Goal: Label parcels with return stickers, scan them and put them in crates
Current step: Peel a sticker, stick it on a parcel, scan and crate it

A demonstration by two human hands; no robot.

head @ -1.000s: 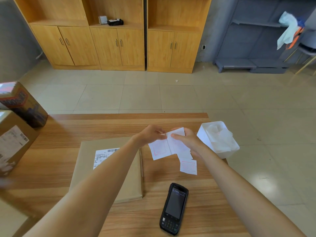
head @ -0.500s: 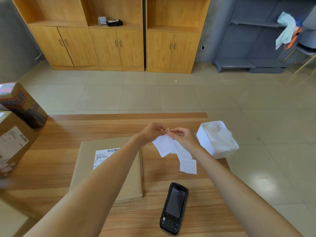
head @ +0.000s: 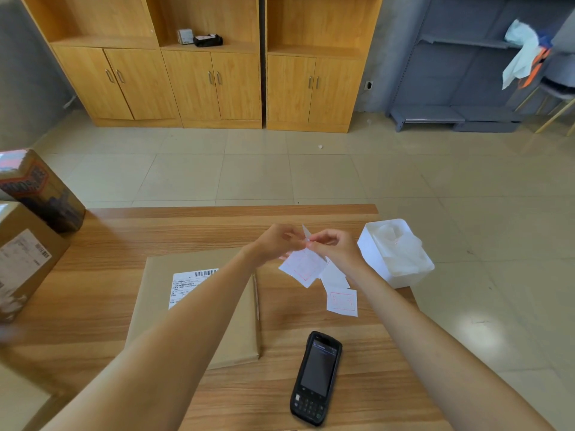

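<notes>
Above the surface [head: 93, 275], both the left hand [head: 275, 242] and right hand [head: 334, 247] pinch the sticker strip [head: 306, 267] with fingers, between the flat parcel [head: 193, 306] and the white box [head: 395, 253] at the right edge.

Wooden table [head: 193, 231] in front of me, light plank grain. Flat brown parcel [head: 161, 306] lies on it near the middle, white shipping label [head: 186, 284] face up. Black handheld scanner [head: 315, 377] lies just right of the parcel, nearer my edge, screen up. Loose sticker sheet [head: 342, 301] lies beyond the scanner. White plastic bin [head: 404, 275] sits at the right edge. Two cardboard boxes [head: 21, 259] stand at the left edge.
</notes>
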